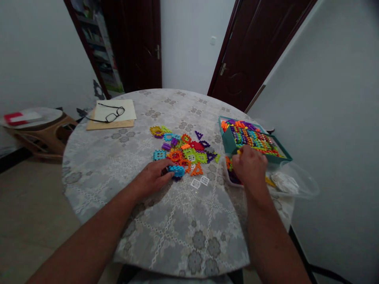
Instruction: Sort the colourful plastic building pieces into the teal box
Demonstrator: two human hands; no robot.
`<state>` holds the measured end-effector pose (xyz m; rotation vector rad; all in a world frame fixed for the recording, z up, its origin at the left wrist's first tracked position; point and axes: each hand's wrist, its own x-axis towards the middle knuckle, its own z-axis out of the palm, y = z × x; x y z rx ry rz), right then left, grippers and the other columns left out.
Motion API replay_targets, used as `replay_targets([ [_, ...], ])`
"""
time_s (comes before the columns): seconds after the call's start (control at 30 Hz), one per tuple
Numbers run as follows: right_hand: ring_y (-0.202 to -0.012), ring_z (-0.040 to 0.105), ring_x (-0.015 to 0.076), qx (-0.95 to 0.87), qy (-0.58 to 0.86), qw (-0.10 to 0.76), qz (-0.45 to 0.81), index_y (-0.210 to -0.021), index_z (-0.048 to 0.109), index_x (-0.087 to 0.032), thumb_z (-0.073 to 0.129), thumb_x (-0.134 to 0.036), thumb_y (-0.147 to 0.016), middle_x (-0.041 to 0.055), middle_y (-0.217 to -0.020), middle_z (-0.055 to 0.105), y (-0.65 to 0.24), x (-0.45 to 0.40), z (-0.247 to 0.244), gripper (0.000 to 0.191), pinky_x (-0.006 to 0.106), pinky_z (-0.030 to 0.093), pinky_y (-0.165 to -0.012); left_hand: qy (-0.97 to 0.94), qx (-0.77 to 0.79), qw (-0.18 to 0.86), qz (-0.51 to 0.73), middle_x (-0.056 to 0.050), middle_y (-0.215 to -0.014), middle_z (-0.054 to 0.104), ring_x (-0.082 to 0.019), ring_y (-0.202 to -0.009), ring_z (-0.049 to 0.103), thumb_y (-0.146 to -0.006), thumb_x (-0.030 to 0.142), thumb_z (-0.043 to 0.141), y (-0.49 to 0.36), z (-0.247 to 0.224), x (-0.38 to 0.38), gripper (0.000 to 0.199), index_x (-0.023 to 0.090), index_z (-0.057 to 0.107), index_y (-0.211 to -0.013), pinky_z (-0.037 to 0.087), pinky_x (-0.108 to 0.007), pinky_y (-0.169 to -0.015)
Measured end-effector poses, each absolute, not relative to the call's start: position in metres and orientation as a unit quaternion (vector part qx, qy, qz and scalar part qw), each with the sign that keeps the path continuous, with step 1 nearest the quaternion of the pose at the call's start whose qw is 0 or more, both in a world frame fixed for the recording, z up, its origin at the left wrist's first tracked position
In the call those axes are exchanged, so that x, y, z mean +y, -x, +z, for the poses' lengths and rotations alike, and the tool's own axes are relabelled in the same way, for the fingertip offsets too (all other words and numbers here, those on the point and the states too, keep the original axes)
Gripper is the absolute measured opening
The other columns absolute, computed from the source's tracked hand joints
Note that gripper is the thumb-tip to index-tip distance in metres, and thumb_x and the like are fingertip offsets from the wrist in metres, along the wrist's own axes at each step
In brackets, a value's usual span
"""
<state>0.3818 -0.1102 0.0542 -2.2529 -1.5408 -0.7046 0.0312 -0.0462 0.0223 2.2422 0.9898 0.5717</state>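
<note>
Colourful plastic building pieces (197,146) lie in a loose pile at the middle of the round table. At the pile's near left edge, my left hand (156,174) has its thumb and fingers closed around light blue pieces (177,170). My right hand (250,162) is over a clear plastic box (227,173) holding orange and purple pieces. Its fingers are curled, and a bit of yellow shows at the fingertips; what it grips is too small to name. Two white window-shaped pieces (196,183) lie flat in front of the pile.
Behind my right hand stands a teal box (229,141) with rows of coloured parts. A clear lid (304,183) with a crumpled white bag lies at the right. Black glasses (111,117) rest on paper at the back left. A stool (44,132) stands left of the table.
</note>
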Motion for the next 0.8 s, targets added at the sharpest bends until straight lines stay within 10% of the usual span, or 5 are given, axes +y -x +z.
replay_targets([
  [0.23,-0.116,0.061,0.0293,-0.692,0.67,0.231,-0.135,-0.117,0.069,-0.018,0.048,-0.015,-0.101,0.0153,-0.12,0.071,-0.336,-0.106,0.052,0.026,0.042,0.045,-0.105,-0.848,0.368,0.316,0.214,-0.006,-0.106,0.075,-0.022,-0.094,0.065,-0.1,0.035,0.059,-0.031,0.016,-0.048,0.019,0.027,0.071,-0.111,0.05,-0.037,-0.09],
  [0.8,-0.111,0.061,0.025,-0.769,0.638,-0.018,0.035,-0.121,0.064,-0.02,0.057,-0.024,-0.101,0.012,-0.122,0.064,-0.289,-0.113,0.042,0.022,0.034,0.049,-0.093,-0.857,0.353,0.293,0.237,-0.006,-0.113,0.078,-0.026,-0.103,0.072,-0.1,0.036,0.061,-0.031,0.026,-0.053,0.022,0.026,0.071,-0.116,0.054,-0.041,-0.097],
])
